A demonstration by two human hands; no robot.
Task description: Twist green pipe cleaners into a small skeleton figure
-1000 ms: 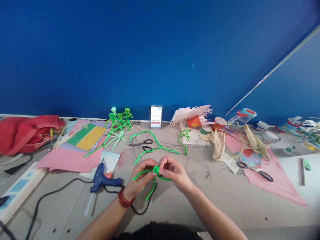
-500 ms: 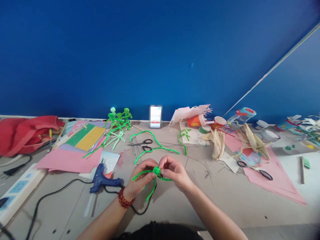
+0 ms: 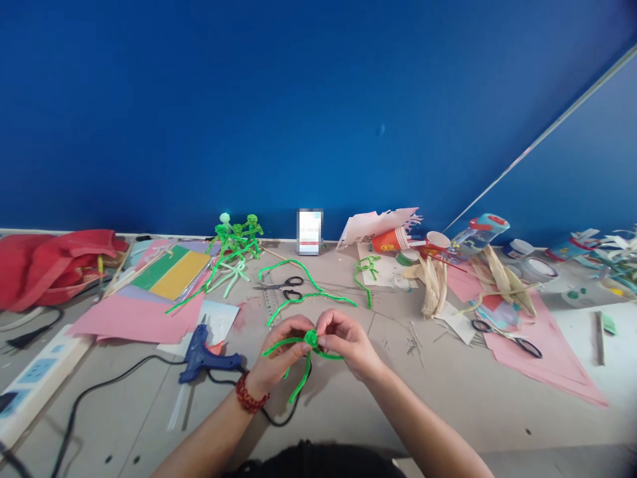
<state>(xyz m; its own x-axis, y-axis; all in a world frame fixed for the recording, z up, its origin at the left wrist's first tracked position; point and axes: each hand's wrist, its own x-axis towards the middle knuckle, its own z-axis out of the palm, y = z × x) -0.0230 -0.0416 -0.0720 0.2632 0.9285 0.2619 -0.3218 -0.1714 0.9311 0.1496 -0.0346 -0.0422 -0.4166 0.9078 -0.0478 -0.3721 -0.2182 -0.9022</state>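
Note:
Between my two hands, over the near middle of the table, is a green pipe-cleaner figure with a coiled round top and several loose strands hanging out. My left hand, with a red beaded bracelet at the wrist, is closed on its left side. Thumb and forefinger of my right hand pinch the coil from the right. Part of the figure is hidden by my fingers. Just beyond lie loose green pipe cleaners and black-handled scissors on a clear ruler.
At left are a blue glue gun with its black cord, a white power strip, pink paper and a red bag. Finished-looking green pipe-cleaner figures stand behind. Paper cups, dried husks and other scissors lie right.
Hardly anything differs. Both hands keep their hold on the green pipe-cleaner figure, whose coil has turned or shifted very slightly.

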